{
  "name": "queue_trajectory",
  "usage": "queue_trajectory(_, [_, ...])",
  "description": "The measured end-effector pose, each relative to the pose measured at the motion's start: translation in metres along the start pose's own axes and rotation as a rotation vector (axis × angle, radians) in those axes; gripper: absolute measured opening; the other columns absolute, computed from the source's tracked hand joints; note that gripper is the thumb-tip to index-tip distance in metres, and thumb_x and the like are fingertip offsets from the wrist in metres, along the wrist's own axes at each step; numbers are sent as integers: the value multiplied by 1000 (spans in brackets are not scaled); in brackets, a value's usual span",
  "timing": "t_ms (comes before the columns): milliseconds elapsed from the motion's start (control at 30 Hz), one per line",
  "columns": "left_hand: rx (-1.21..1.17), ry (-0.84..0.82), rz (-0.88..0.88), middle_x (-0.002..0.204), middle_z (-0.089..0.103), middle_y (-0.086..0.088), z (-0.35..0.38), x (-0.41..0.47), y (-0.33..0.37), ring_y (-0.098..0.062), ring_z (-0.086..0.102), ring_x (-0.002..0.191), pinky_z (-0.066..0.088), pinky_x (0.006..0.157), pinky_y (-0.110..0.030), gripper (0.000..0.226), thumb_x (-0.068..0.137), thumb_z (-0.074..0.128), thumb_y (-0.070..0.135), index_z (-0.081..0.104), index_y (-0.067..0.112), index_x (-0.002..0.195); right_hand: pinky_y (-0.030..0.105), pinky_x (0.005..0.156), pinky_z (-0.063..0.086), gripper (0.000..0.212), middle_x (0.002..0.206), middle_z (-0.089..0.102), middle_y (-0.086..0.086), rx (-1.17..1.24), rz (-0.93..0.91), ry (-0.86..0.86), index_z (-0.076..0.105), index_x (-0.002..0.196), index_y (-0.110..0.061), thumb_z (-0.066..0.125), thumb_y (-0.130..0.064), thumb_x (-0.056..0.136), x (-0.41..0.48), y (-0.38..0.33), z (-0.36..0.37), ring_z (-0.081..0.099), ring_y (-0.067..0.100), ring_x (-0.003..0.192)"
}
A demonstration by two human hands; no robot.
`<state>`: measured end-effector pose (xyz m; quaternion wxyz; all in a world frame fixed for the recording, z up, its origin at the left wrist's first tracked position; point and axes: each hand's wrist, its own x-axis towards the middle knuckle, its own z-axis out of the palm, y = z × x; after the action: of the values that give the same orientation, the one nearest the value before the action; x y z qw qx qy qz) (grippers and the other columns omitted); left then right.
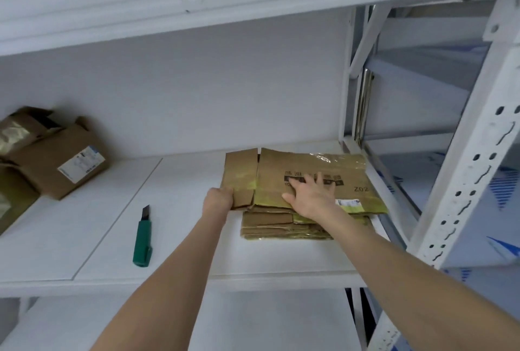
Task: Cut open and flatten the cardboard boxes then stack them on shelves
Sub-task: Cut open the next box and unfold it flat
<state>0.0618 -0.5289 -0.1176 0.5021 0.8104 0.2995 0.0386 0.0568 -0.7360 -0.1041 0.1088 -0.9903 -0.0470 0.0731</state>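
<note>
Pressing the flattened box [309,166] onto the stack [270,228] with the right hand [312,196], fingers [320,179] spread, a person grips its overhanging left flap [239,173] with the left hand [218,198].

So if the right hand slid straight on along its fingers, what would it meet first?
The right hand lies flat on the top flattened box; beyond its far edge, probably the shelf's back wall, with nothing visible between. Depth is unclear.

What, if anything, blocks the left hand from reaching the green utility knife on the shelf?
Yes, probably reachable: only bare white shelf separates the green utility knife from the left hand, which grips a brown cardboard flap.
</note>
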Motion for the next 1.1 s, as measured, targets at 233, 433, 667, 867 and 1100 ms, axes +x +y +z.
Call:
queue_trajectory(233, [647, 61, 539, 151, 30, -11, 16, -21, 25, -29, 31, 137, 33, 107, -41, 53, 96, 48, 34, 38, 14, 144, 67, 114, 0, 64, 164, -6, 4, 12, 53, -86, 11, 155, -36, 31, -58, 99, 1, 2, 22, -12, 40, 147])
queue_trajectory(433, [905, 32, 716, 157, 16, -11, 27, -34, 17, -26, 16, 146, 20, 117, -41, 61, 99, 41, 48, 25, 20, 151, 66, 115, 2, 58, 164, -1, 7, 46, 45, -28, 17, 154, -34, 26, -55, 101, -6, -1, 13, -9, 38, 148])
queue_trajectory(667, [851, 66, 648, 158, 14, -12, -2, -51, 6, -27, 18, 145, 21, 116, -39, 60, 101, 38, 44, 20, 20, 152, 62, 115, 6, 55, 161, 13, 8, -2, -9, 149, 32, 149, -29, 25, -54, 101, -16, -20, 0, -2, 37, 149])
queue_trajectory(867, [874, 134, 621, 159, 12, -14, -43, -59, -3, -28, 16, 146, 20, 115, -39, 58, 103, 34, 40, 17, 17, 154, 57, 117, 9, 50, 159, 16, 8, -25, -136, 249, 36, 146, -28, 33, -48, 101, -28, -67, 0, 4, 34, 149])
queue_trajectory(1100, [941, 223, 561, 159, 11, -13, -122, -38, -37, -27, 17, 146, 20, 114, -39, 58, 103, 34, 40, 14, 17, 154, 53, 118, 7, 51, 158, 16, 9, -40, -210, 232, 33, 148, -26, 32, -46, 101, -37, -155, 15, 1, 35, 149])
